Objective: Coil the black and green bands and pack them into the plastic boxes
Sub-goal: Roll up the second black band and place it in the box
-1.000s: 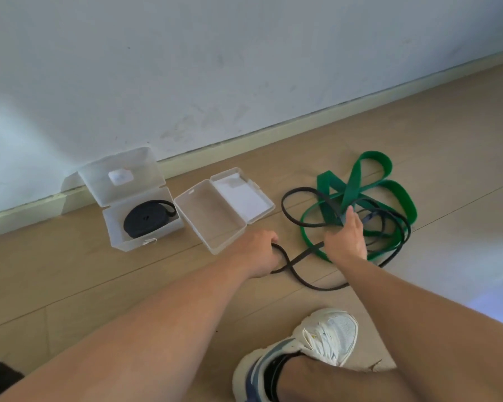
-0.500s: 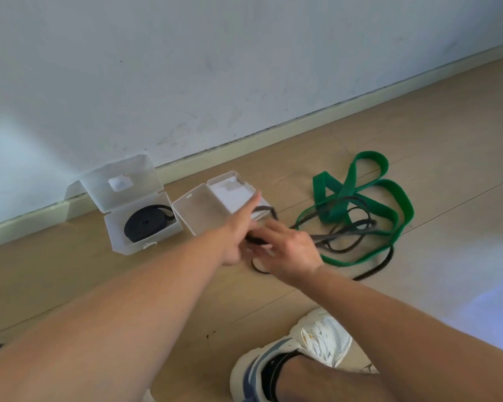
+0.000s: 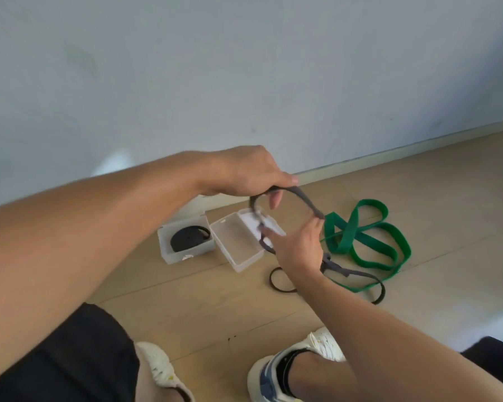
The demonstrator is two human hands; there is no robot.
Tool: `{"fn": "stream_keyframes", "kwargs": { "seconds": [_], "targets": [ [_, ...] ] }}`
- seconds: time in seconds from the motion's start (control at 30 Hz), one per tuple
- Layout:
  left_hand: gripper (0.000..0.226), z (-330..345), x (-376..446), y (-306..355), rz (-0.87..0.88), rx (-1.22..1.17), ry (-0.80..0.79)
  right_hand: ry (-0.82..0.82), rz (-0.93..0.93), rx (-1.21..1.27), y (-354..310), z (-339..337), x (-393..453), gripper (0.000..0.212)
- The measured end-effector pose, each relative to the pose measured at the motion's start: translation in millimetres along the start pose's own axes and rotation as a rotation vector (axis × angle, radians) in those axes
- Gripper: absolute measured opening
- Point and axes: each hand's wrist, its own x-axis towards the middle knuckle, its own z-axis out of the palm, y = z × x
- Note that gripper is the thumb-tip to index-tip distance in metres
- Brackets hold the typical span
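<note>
Left hand [image 3: 244,172]: raised above the empty box [image 3: 238,245], thumb and fingers pinched on the top of the black band [image 3: 299,198].
Right hand [image 3: 298,248]: just right of the empty box, fingers curled around the same band lower down.
Black band: makes an arc in the air between the two hands; the rest trails to the floor [image 3: 215,314] right of the empty box, partly over the green band [image 3: 369,245].
Green band: one, loose on the floor, well right of the empty box.
Boxes: two, both open; the filled box [image 3: 183,242] touches the empty box on its left side and holds one coiled black band [image 3: 188,238].
Shoes: two, nearer to me than the empty box.
</note>
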Motion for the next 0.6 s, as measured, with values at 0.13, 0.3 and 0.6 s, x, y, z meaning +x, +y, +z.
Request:
{"fn": "stream_keyframes", "kwargs": {
  "seconds": [0.13, 0.3, 0.6],
  "targets": [
    [0.05, -37.6, -46.6, -9.0, -0.01, 0.048, 0.225, -0.066, -0.095, 0.07, -31.3, -6.9, -17.1, 0.042],
    [0.028, -64.2, -85.6, -32.0, -0.004, 0.157, 0.367, -0.158, -0.53, -0.263, -61.8, -14.5, -46.7, 0.047],
    [0.047, -57.2, -99.9, -21.6, 0.036, 0.0, 0.362, -0.704, -0.447, 0.352, -94.7, -8.7, -69.7, 0.067]
  ]
}}
